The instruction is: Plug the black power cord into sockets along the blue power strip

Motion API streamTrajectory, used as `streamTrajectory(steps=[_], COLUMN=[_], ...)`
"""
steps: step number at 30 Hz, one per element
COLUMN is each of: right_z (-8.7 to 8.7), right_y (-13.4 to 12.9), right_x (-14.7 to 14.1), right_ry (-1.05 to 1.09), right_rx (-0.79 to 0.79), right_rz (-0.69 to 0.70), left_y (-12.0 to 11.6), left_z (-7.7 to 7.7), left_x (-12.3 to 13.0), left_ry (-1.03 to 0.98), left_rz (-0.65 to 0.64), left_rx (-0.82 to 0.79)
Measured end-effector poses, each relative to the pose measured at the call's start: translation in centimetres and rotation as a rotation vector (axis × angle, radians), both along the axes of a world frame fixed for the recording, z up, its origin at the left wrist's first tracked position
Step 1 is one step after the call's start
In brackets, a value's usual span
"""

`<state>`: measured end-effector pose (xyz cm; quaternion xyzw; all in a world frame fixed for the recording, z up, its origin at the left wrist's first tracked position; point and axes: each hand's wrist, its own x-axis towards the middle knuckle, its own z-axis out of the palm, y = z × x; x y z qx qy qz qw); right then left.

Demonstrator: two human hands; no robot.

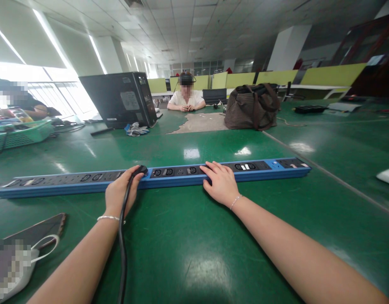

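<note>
A long blue power strip (178, 180) with black sockets lies across the green table in front of me. My left hand (121, 190) is closed round a black power plug (140, 170), held at the strip's middle section. Whether the plug sits in a socket I cannot tell. From it a black cord (122, 245) runs down past my wrist toward the near table edge. My right hand (222, 182) rests on the strip right of centre, fingers spread over its top and holding nothing.
A phone (39, 228) and a white strapped item (26, 270) lie at near left. Beyond the strip are a black computer case (118, 101), gloves (136, 129), a brown bag (251, 107) and a green basket (23, 134). A person (186, 99) sits opposite; another is at far left.
</note>
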<state>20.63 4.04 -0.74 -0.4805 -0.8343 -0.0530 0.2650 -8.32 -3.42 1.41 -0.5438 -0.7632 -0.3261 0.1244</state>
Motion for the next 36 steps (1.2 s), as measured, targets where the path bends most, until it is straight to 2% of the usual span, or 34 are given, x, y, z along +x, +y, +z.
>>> streamTrajectory(steps=[10, 14, 19, 25, 32, 36], right_z=[0.0, 0.1, 0.1, 0.1, 0.1, 0.1], right_y=[0.0, 0.0, 0.0, 0.0, 0.0, -0.1], right_x=[0.0, 0.0, 0.0, 0.0, 0.1, 0.1], right_ry=[0.002, 0.004, 0.004, -0.008, -0.013, -0.012], right_rx=[-0.008, -0.009, -0.01, -0.017, -0.022, -0.019], right_rz=[0.002, 0.004, 0.0, 0.005, 0.011, 0.012], left_y=[-0.6, -0.9, -0.9, -0.3, -0.6, -0.6], left_z=[0.6, 0.3, -0.3, 0.0, -1.0, -0.9], left_x=[0.9, 1.0, 0.4, -0.2, -0.5, -0.5], left_ry=[0.192, 0.225, 0.259, 0.272, 0.287, 0.294], left_rz=[-0.01, 0.015, -0.038, -0.048, -0.125, -0.116], left_rx=[-0.131, -0.156, -0.079, -0.018, 0.046, 0.049])
